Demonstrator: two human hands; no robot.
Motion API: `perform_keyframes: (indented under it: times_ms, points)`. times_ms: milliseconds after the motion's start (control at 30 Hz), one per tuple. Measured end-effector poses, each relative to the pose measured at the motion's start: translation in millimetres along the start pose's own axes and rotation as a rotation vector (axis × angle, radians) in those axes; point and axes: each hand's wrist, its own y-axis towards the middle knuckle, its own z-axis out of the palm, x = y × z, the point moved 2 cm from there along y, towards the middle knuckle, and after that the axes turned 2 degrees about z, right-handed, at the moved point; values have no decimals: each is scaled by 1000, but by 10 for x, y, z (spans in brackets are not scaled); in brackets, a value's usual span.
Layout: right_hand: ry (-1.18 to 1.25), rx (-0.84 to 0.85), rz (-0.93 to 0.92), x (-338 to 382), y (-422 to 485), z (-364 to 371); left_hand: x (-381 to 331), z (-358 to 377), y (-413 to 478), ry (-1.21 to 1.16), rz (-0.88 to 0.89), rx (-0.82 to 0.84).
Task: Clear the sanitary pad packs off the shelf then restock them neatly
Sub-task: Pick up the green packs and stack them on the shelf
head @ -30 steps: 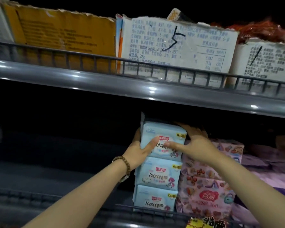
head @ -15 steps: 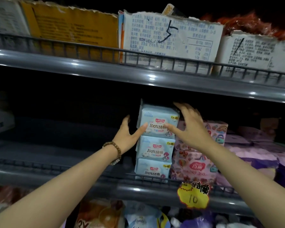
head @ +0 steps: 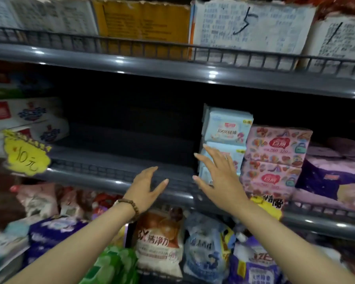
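- Head view: the blue pad packs sit stacked on the middle shelf, tight against the pink packs.
- Your left hand and right hand are both spread, fingers released and holding nothing. The right is in front of the lower packs.
- The packs look light, soft and slick-wrapped, so take each by its two sides and squeeze gently.
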Motion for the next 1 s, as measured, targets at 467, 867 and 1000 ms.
perform_keyframes:
  times_ms: [467,867,1000]
  points:
    - [1010,694,705,1235,-1358,2281,2064,-126,-1483,150,-540,216]
    - [1347,395,1079,1558,-1022,2811,2267,-89,-985,-367,-486,142]
    - [1340,403,1120,1468,-826,2954,2475,-57,-868,-522,-638,261]
